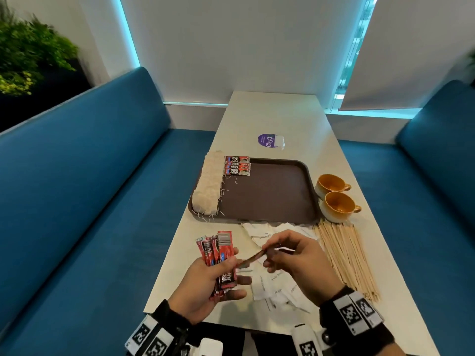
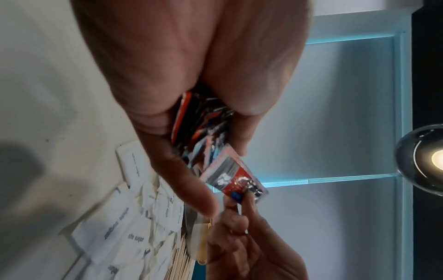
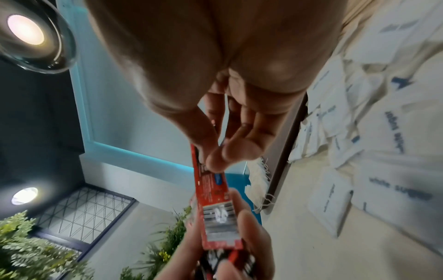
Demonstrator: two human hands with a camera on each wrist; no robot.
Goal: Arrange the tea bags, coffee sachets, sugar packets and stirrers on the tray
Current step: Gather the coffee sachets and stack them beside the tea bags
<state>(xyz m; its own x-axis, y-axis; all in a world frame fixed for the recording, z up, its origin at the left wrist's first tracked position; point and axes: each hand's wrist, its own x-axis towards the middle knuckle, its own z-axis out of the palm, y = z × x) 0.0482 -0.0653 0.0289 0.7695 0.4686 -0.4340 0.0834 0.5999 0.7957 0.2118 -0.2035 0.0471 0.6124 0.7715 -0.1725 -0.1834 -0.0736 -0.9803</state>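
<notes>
My left hand (image 1: 213, 276) grips a fanned bunch of red coffee sachets (image 1: 218, 250) above the table's near end. My right hand (image 1: 290, 255) pinches one red coffee sachet (image 1: 250, 259) by its end, still touching the bunch; the same sachet (image 3: 213, 193) shows in the right wrist view. The brown tray (image 1: 270, 196) lies further out, with a row of tea bags (image 1: 209, 183) along its left side and three coffee sachets (image 1: 237, 166) at its far left corner. White sugar packets (image 1: 272, 286) lie under my hands. Wooden stirrers (image 1: 347, 258) lie to the right.
Two orange cups (image 1: 334, 195) stand right of the tray. A purple round sticker (image 1: 267, 140) lies on the white table (image 1: 277, 111) beyond the tray. Blue benches (image 1: 90, 188) flank the table on both sides. A plant (image 1: 28, 55) stands at the far left.
</notes>
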